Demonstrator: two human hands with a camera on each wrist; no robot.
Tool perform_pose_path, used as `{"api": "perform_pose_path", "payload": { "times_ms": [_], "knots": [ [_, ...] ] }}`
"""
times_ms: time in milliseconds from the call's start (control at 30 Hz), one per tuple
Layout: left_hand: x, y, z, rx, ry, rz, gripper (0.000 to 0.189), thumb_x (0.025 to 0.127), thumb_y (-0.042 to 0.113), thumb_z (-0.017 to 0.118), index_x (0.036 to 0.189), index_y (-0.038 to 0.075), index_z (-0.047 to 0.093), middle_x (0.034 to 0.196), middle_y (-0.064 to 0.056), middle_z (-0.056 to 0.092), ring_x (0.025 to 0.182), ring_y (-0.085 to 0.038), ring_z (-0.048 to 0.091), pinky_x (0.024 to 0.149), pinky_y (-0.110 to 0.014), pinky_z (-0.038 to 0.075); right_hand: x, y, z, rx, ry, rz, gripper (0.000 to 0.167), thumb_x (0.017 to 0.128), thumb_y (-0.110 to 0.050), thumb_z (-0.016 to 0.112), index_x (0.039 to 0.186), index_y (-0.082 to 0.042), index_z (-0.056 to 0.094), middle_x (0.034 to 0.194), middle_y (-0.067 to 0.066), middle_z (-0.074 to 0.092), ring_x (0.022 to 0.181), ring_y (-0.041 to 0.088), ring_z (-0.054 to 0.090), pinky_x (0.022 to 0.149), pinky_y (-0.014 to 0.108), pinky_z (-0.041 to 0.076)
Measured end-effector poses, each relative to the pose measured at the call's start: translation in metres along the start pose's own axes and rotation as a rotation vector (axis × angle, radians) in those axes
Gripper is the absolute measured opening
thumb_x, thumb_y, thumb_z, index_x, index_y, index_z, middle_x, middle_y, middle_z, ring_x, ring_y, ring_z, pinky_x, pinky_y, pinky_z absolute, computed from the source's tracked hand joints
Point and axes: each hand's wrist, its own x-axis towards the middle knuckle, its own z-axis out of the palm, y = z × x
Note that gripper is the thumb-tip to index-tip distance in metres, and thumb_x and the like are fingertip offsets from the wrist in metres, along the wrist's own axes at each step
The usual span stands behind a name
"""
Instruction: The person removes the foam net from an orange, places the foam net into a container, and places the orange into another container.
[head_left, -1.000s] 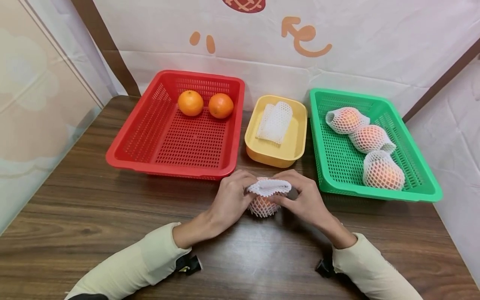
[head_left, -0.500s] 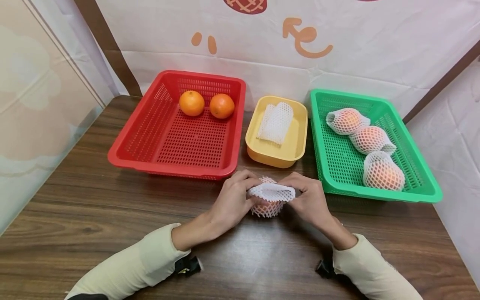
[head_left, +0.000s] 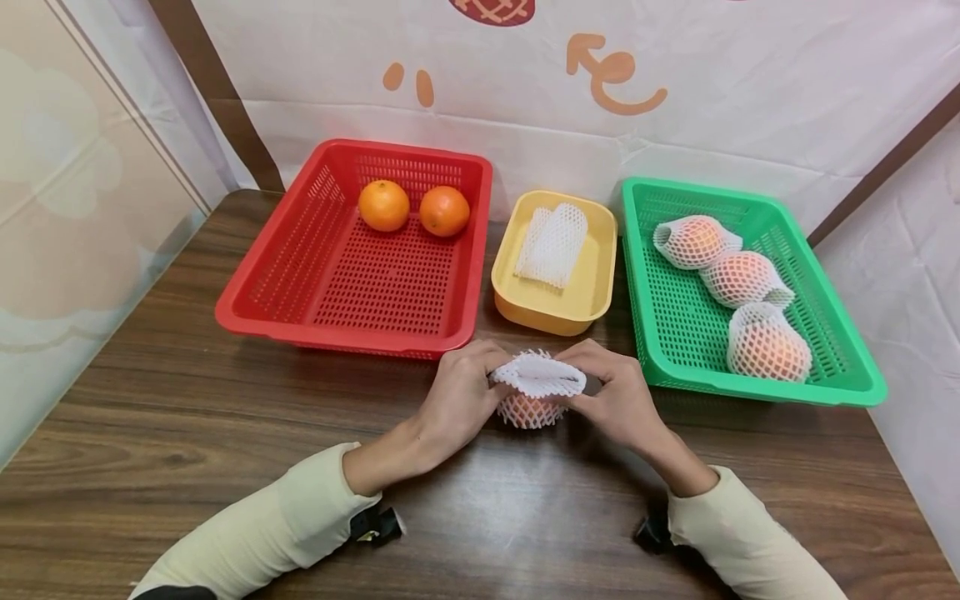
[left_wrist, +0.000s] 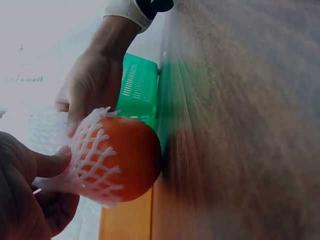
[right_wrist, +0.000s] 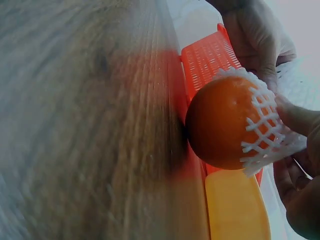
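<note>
An orange [right_wrist: 217, 122] stands on the wooden table, its upper part inside a white foam net sleeve [head_left: 538, 374]. The bottom of the fruit is bare in both wrist views. My left hand [head_left: 463, 400] pinches the sleeve's left side between thumb and fingers. On the opposite side, my right hand [head_left: 617, 398] pinches the sleeve in the same way. Between the hands the sleeve's top end gathers into a flattened opening above the orange. Some fingertips are hidden behind the netting in the head view.
Behind my left hand is a red basket [head_left: 345, 337] with two bare oranges [head_left: 384, 206]. A yellow bin [head_left: 551, 317] holds more foam net sleeves [head_left: 552, 246]. At the right, a green basket [head_left: 757, 388] contains three net-covered fruits [head_left: 768, 343]. A printed cloth [head_left: 555, 142] hangs behind the table.
The sleeve's gathered top shifts a little right, then back left, and its opening changes shape. Both hands keep hold of it with small finger movements. Baskets and bin stay put.
</note>
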Motion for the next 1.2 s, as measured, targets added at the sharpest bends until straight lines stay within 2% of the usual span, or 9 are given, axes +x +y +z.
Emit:
{"api": "perform_pose_path", "payload": {
  "times_ms": [200,333,467,633,733,933,1133,1200],
  "knots": [
    [-0.0001,0.0028,0.0004,-0.035,-0.062,-0.075,0.031,0.065,0.008,0.087,0.093,0.007,0.073,0.091,0.001,0.063,0.090,-0.012,0.059,0.078,-0.027,0.048,-0.0019,0.0032,0.0000,-0.010,0.063,-0.053,0.020,0.072,-0.002,0.082,0.089,-0.011,0.075,0.089,-0.002,0.070,0.084,0.016,0.064,0.075,0.024,0.049],
    [-0.0003,0.0023,0.0002,-0.021,-0.104,-0.067,0.033,0.066,0.013,0.087,0.095,0.007,0.072,0.094,0.000,0.062,0.092,-0.013,0.057,0.079,-0.028,0.047,-0.0023,0.0036,0.0001,-0.009,0.079,-0.050,0.020,0.072,-0.001,0.081,0.087,-0.013,0.074,0.085,-0.003,0.069,0.079,0.015,0.063,0.070,0.023,0.048],
    [0.0005,0.0011,-0.0003,-0.034,-0.088,-0.043,0.027,0.066,0.010,0.086,0.089,0.007,0.072,0.088,0.002,0.064,0.088,-0.011,0.059,0.074,-0.029,0.049,-0.0016,0.0039,-0.0001,0.008,0.061,-0.058,0.022,0.071,0.000,0.082,0.088,-0.012,0.073,0.086,-0.002,0.069,0.080,0.015,0.063,0.071,0.024,0.048],
    [0.0014,0.0001,-0.0003,-0.036,-0.055,-0.009,0.020,0.067,0.008,0.085,0.083,0.008,0.073,0.083,0.002,0.066,0.083,-0.009,0.062,0.072,-0.026,0.051,0.0009,0.0043,-0.0031,0.035,-0.009,-0.057,0.030,0.068,-0.002,0.085,0.095,-0.010,0.073,0.098,0.001,0.068,0.096,0.019,0.060,0.083,0.028,0.046],
    [0.0016,-0.0003,0.0001,-0.022,-0.055,-0.002,0.018,0.068,0.005,0.084,0.082,0.008,0.073,0.081,0.001,0.065,0.081,-0.009,0.062,0.071,-0.022,0.050,0.0015,0.0041,-0.0052,0.032,-0.054,-0.049,0.035,0.067,-0.004,0.086,0.098,-0.011,0.072,0.102,0.000,0.067,0.099,0.019,0.059,0.085,0.028,0.046],
    [0.0016,0.0004,0.0005,-0.028,-0.063,-0.009,0.019,0.069,0.002,0.084,0.083,0.007,0.072,0.082,0.002,0.065,0.081,-0.009,0.061,0.071,-0.024,0.050,0.0012,0.0034,-0.0058,0.030,-0.055,-0.074,0.032,0.068,0.003,0.084,0.095,-0.010,0.072,0.095,0.001,0.068,0.090,0.017,0.062,0.079,0.025,0.048],
    [-0.0002,0.0009,0.0012,-0.043,-0.086,-0.031,0.036,0.064,0.010,0.088,0.096,0.006,0.071,0.093,0.000,0.060,0.090,-0.011,0.056,0.075,-0.026,0.048,-0.0006,0.0020,-0.0061,0.000,-0.019,-0.072,0.030,0.069,0.007,0.081,0.092,-0.010,0.072,0.089,0.000,0.068,0.083,0.014,0.062,0.073,0.023,0.047],
    [0.0000,0.0009,0.0011,-0.036,-0.098,-0.025,0.036,0.063,0.014,0.089,0.094,0.007,0.071,0.092,0.001,0.058,0.089,-0.011,0.055,0.075,-0.026,0.047,-0.0010,0.0020,-0.0061,-0.013,-0.017,-0.068,0.029,0.070,0.006,0.080,0.092,-0.011,0.072,0.088,-0.001,0.068,0.080,0.013,0.062,0.071,0.022,0.047]
  ]
}}
